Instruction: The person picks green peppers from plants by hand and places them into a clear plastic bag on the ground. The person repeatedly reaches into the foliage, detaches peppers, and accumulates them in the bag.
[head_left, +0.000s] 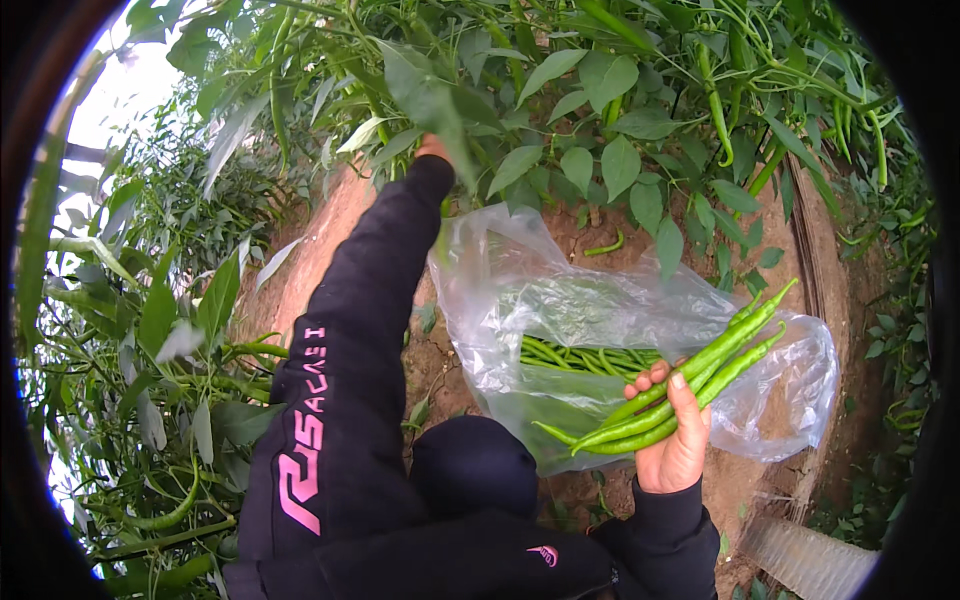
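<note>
Several long green chili peppers (686, 386) lie in my right hand (679, 442), its thumb pressed over them. That hand is above the near right part of a clear plastic bag (600, 292). Through the bag's opening shows a heap of picked green peppers (577, 356). My left arm stretches forward into a pepper plant (420, 90). Only a small part of my left hand (435, 146) shows at the cuff; leaves hide the fingers and whatever they may touch. Green peppers (716, 105) hang from the plant to the right.
A single green pepper (604, 244) lies on the bare soil beyond the bag. More pepper plants (150, 420) crowd the left side, with others (900, 322) along the right. A pale strip of material (810, 559) lies at the lower right. My knee (474, 465) is beside the bag.
</note>
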